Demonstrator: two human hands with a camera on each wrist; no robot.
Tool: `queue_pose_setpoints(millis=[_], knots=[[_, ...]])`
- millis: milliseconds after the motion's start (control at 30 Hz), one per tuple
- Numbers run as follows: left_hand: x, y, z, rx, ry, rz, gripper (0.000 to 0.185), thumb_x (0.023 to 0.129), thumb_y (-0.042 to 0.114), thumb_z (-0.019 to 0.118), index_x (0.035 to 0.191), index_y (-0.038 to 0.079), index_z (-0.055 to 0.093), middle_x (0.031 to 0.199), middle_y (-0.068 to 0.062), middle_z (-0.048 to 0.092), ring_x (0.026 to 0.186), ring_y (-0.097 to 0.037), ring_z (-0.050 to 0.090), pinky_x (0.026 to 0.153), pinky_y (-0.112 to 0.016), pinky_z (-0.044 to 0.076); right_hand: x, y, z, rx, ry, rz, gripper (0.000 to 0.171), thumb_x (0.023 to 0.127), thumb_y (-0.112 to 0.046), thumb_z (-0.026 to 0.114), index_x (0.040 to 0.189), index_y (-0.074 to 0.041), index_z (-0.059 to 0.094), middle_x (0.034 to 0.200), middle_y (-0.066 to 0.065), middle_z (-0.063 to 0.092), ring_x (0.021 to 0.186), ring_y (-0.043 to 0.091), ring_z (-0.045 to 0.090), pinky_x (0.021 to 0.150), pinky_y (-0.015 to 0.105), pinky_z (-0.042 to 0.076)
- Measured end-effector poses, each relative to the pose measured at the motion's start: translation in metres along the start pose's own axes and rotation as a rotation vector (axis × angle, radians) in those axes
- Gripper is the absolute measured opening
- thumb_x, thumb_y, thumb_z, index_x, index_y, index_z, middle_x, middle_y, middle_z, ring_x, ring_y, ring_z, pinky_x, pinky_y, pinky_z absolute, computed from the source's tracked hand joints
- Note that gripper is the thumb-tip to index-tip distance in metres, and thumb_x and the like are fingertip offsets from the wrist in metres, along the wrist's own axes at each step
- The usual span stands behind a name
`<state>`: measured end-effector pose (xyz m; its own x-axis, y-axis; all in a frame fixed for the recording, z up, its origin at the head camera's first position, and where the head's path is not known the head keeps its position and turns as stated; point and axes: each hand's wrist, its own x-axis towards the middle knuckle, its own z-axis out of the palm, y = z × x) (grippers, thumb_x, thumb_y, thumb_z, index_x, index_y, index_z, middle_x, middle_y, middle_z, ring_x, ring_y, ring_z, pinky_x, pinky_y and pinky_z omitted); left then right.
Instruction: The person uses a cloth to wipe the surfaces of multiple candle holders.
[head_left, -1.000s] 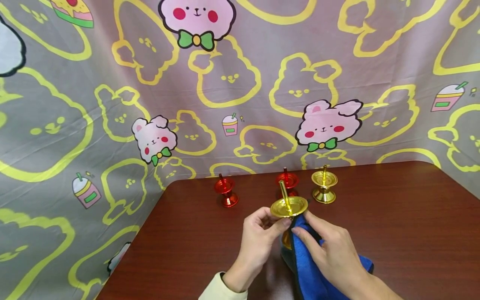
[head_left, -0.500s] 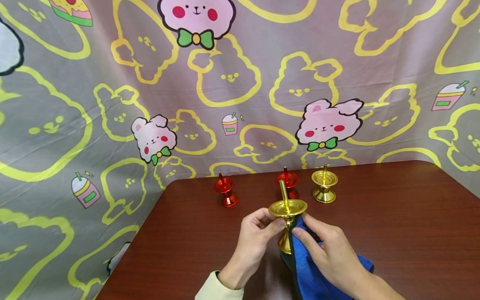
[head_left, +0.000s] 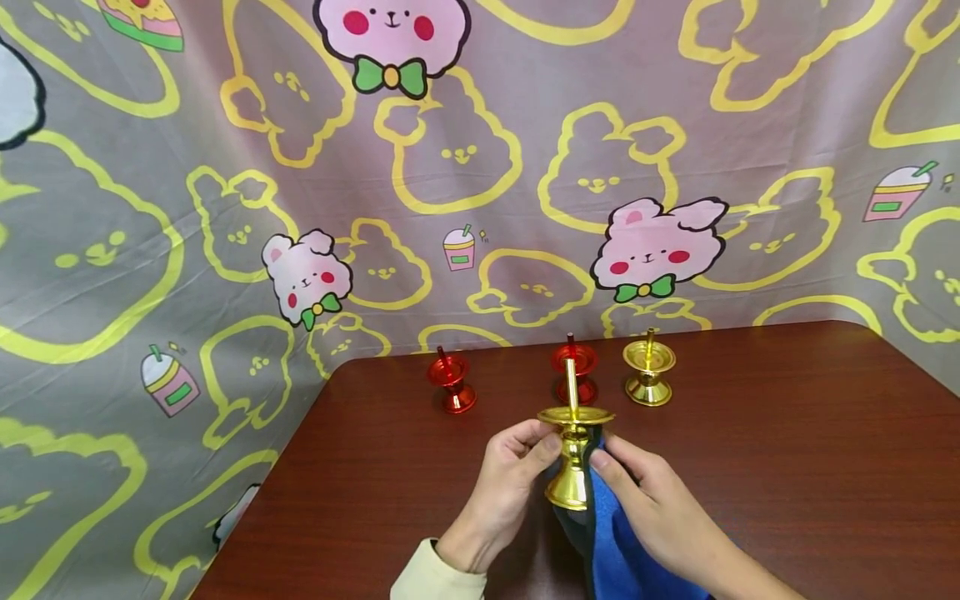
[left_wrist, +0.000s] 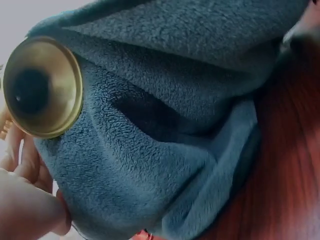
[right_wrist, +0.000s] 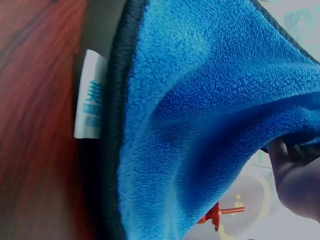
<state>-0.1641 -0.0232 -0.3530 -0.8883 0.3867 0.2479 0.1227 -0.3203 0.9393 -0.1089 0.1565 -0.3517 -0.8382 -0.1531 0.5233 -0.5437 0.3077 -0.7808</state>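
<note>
Tipped upright since earlier, the gold candle holder (head_left: 573,454) sits pinched at its stem by the left hand (head_left: 510,475) at 9 o'clock, so the right hand (head_left: 648,500), fingers curled on the blue cloth (head_left: 626,550) at 3 o'clock, should rub firmly while that pinch stays steady.

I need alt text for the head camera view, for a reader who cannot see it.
Two hands hold a gold candle holder upright over a wooden table: left hand grips its stem, right hand presses a blue cloth against it.

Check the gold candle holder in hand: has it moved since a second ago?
Yes. The gold candle holder tipped upright; its spike now overlaps the red holder behind.
</note>
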Motion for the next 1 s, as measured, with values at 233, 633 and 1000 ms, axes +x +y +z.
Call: queue_pose_setpoints(millis=[233, 633, 1000], knots=[[0.001, -0.001, 0.005, 0.395, 0.108, 0.014, 0.021, 0.099, 0.013, 0.064, 0.107, -0.003, 0.075, 0.102, -0.007, 0.071, 0.096, -0.014, 0.061, 0.084, -0.025, 0.048, 0.003, 0.010, 0.004, -0.176, 0.112, 0.033, 0.023, 0.101, -0.012, 0.061, 0.122, -0.009, 0.070, 0.107, -0.005, 0.071, 0.092, 0.005, 0.061, 0.076, 0.026, 0.053], [-0.004, 0.012, 0.020, 0.275, 0.190, -0.003, 0.022, 0.089, 0.010, 0.075, 0.107, -0.001, 0.071, 0.098, -0.009, 0.072, 0.090, -0.017, 0.065, 0.079, -0.026, 0.051, 0.003, 0.008, 0.002, -0.513, 0.269, -0.242, 0.069, 0.073, -0.009, 0.088, 0.136, -0.005, 0.061, 0.092, 0.004, 0.075, 0.066, 0.007, 0.067, 0.056, 0.019, 0.050], [-0.004, 0.012, 0.018, 0.211, 0.246, -0.020, 0.020, 0.083, 0.002, 0.080, 0.097, -0.009, 0.070, 0.083, -0.001, 0.070, 0.076, -0.010, 0.060, 0.066, -0.022, 0.047, 0.000, 0.003, 0.002, -0.502, 0.253, -0.324, 0.068, 0.076, -0.010, 0.087, 0.138, -0.004, 0.059, 0.104, 0.007, 0.075, 0.076, 0.010, 0.070, 0.062, 0.022, 0.055]])
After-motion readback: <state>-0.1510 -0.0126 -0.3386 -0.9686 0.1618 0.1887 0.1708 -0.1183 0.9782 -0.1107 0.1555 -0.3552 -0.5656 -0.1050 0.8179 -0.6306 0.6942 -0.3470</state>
